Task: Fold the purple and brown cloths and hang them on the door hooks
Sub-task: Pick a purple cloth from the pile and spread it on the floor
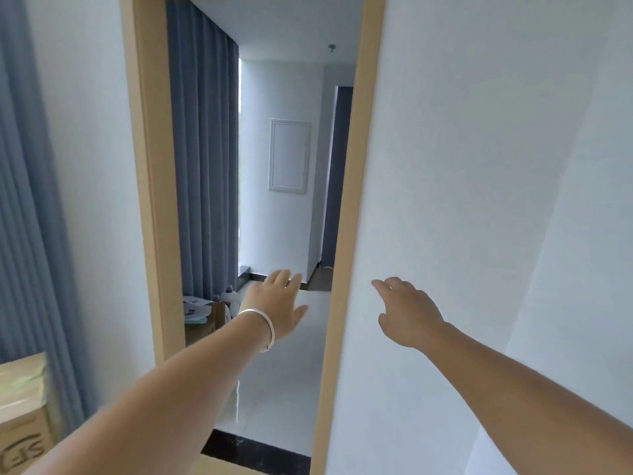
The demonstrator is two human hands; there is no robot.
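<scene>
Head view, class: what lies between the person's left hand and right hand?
The tan edge of the door runs upright between the left hand and the right hand, shown in the head view.

We can read only dark letters, perhaps "SF", on the cardboard box (24, 437) at lower left.

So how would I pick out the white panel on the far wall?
Look through the doorway, past the grey curtain, to the far wall. The white panel is a framed upright rectangle and the only thing on that wall.
</scene>
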